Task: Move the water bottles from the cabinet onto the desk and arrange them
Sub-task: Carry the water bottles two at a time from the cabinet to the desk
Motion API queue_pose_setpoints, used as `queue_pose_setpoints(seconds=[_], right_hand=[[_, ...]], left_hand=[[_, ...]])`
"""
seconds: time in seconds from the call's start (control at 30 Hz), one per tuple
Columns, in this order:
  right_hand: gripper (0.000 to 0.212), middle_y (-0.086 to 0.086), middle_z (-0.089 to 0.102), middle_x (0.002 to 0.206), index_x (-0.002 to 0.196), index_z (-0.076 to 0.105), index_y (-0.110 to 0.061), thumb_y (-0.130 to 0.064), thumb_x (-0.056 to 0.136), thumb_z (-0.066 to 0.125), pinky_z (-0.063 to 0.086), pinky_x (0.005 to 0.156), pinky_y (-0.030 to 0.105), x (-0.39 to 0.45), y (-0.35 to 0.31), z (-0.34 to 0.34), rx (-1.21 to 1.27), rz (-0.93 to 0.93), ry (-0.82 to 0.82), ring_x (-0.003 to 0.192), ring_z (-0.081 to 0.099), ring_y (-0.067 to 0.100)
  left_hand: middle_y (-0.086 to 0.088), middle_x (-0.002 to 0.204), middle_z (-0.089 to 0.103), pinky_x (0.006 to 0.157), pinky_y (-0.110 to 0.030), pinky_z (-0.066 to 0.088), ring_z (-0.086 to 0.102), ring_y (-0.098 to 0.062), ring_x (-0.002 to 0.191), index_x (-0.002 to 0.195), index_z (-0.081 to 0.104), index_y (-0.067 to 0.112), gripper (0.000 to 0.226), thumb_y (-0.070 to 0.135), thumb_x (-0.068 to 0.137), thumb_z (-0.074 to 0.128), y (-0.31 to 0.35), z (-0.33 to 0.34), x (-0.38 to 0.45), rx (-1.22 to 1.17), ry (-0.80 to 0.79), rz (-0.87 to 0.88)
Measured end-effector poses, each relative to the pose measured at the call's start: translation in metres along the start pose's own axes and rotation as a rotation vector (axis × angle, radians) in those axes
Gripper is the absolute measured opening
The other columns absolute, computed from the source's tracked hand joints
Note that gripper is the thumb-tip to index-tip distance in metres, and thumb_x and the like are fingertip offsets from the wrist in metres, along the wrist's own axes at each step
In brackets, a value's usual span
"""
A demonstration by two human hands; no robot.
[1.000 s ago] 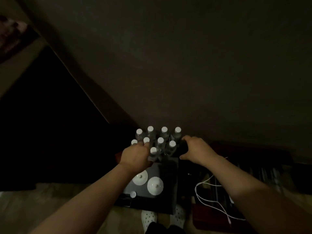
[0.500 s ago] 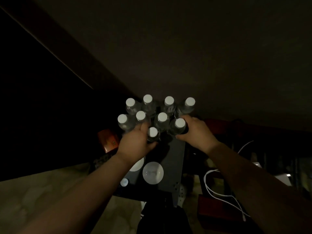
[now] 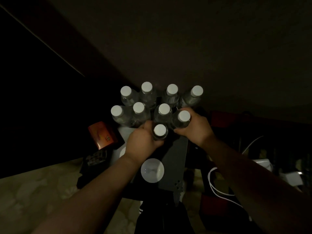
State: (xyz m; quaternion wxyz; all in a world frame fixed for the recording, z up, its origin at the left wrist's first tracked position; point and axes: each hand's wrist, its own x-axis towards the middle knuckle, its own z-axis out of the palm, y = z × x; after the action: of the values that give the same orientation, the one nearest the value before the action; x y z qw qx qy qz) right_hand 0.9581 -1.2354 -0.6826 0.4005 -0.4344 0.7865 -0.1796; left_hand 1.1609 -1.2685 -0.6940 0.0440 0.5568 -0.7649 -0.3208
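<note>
The head view looks down in dim light on a tight cluster of nine water bottles (image 3: 152, 105), all upright with white caps, standing at the far end of a dark grey cabinet top (image 3: 179, 159).

Four bottles form the far row, four more the row in front of it, and a single front bottle (image 3: 160, 132) stands nearest the person.

The left hand (image 3: 143, 141) grips this front bottle, fingers curled round its body below the cap.

The right hand (image 3: 195, 127) is wrapped round the right-end bottle (image 3: 183, 118) of the second row, thumb on its near side. The two hands are close to each other but apart, each clamped on its own bottle. Whether either bottle is lifted off the surface cannot be told.

On the same cabinet top, nearer the person, lies a round white lid (image 3: 152, 170); a second white disc is mostly hidden under the left wrist.

Off the left edge sit an orange box (image 3: 102, 135) and, nearer the person, a dark keypad device (image 3: 96, 157).

To the right a white cable (image 3: 214, 186) loops over dark, cluttered shelving.

Patterned beige floor (image 3: 33, 191) shows at lower left.
</note>
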Motion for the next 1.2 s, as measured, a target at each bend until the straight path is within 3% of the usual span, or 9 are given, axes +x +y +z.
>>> queue_pose_setpoints(seconds=[0.1, 0.23, 0.5, 0.63, 0.73, 0.87, 1.0, 1.1, 1.2], right_hand=[[0.062, 0.001, 0.066, 0.121, 0.125, 0.056, -0.024, -0.023, 0.071, 0.086, 0.046, 0.096, 0.029, -0.006, -0.002, 0.002, 0.017, -0.002, 0.029, 0.115, 0.059, 0.02], [0.06, 0.005, 0.065, 0.124, 0.126, 0.055, -0.021, -0.025, 0.073, 0.084, 0.046, 0.098, 0.032, -0.021, -0.006, 0.003, 0.024, 0.037, 0.055, 0.117, 0.059, 0.024], [0.059, -0.003, 0.068, 0.114, 0.119, 0.057, -0.027, -0.035, 0.068, 0.085, 0.047, 0.087, 0.025, -0.084, -0.045, -0.043, 0.057, 0.014, 0.123, 0.107, 0.063, 0.017], [0.057, -0.018, 0.064, 0.092, 0.107, 0.058, -0.033, -0.036, 0.059, 0.089, 0.04, 0.071, 0.005, -0.133, -0.084, -0.087, 0.1, -0.038, 0.246, 0.089, 0.061, 0.005], [0.061, -0.029, 0.055, 0.078, 0.099, 0.052, -0.045, -0.036, 0.053, 0.092, 0.035, 0.06, -0.004, -0.174, -0.116, -0.126, 0.102, -0.044, 0.322, 0.072, 0.052, -0.009], [0.062, -0.029, 0.055, 0.077, 0.098, 0.051, -0.046, -0.036, 0.053, 0.091, 0.038, 0.054, 0.001, -0.231, -0.156, -0.183, 0.114, -0.035, 0.351, 0.068, 0.048, -0.019], [0.052, -0.027, 0.061, 0.079, 0.085, 0.054, -0.047, -0.038, 0.048, 0.089, 0.039, 0.051, 0.002, -0.295, -0.185, -0.239, 0.12, -0.047, 0.419, 0.072, 0.057, -0.019], [0.054, -0.021, 0.065, 0.089, 0.088, 0.055, -0.047, -0.042, 0.045, 0.089, 0.042, 0.061, 0.01, -0.347, -0.2, -0.274, 0.113, -0.047, 0.459, 0.082, 0.06, -0.007], [0.055, -0.019, 0.065, 0.085, 0.086, 0.058, -0.04, -0.046, 0.042, 0.089, 0.044, 0.06, 0.014, -0.405, -0.201, -0.307, 0.106, -0.002, 0.551, 0.079, 0.061, -0.004]], left_hand=[[-0.008, 0.1, 0.069, 0.063, -0.03, 0.043, 0.066, -0.028, 0.087, 0.111, 0.055, 0.015, 0.058, 0.045, 0.068, 0.081, 0.004, 0.001, -0.001, -0.03, 0.003, 0.008], [-0.01, 0.102, 0.068, 0.064, -0.034, 0.046, 0.065, -0.03, 0.086, 0.109, 0.055, 0.013, 0.055, 0.045, 0.07, 0.078, 0.01, -0.012, -0.008, 0.019, -0.002, 0.047], [-0.002, 0.096, 0.068, 0.061, -0.033, 0.051, 0.066, -0.023, 0.08, 0.104, 0.056, 0.02, 0.055, 0.051, 0.065, 0.079, 0.05, -0.095, -0.029, 0.059, 0.007, 0.212], [0.006, 0.082, 0.063, 0.053, -0.026, 0.041, 0.061, -0.016, 0.069, 0.09, 0.049, 0.029, 0.048, 0.057, 0.061, 0.075, 0.09, -0.158, -0.05, 0.108, 0.056, 0.296], [0.01, 0.08, 0.061, 0.058, -0.029, 0.048, 0.062, -0.016, 0.072, 0.094, 0.055, 0.029, 0.051, 0.062, 0.057, 0.071, 0.13, -0.215, -0.07, 0.126, 0.069, 0.351], [0.007, 0.088, 0.067, 0.069, -0.035, 0.055, 0.065, -0.017, 0.081, 0.1, 0.058, 0.029, 0.06, 0.067, 0.054, 0.068, 0.19, -0.288, -0.098, 0.199, 0.037, 0.464], [0.01, 0.082, 0.067, 0.067, -0.034, 0.056, 0.064, -0.012, 0.076, 0.1, 0.058, 0.032, 0.064, 0.072, 0.051, 0.065, 0.247, -0.34, -0.133, 0.221, 0.034, 0.573], [0.011, 0.08, 0.066, 0.066, -0.033, 0.056, 0.063, -0.008, 0.075, 0.098, 0.057, 0.033, 0.061, 0.071, 0.051, 0.069, 0.289, -0.368, -0.162, 0.216, 0.002, 0.651], [0.01, 0.086, 0.068, 0.072, -0.036, 0.058, 0.065, -0.009, 0.079, 0.101, 0.06, 0.031, 0.064, 0.068, 0.051, 0.072, 0.331, -0.387, -0.195, 0.181, -0.035, 0.739]])
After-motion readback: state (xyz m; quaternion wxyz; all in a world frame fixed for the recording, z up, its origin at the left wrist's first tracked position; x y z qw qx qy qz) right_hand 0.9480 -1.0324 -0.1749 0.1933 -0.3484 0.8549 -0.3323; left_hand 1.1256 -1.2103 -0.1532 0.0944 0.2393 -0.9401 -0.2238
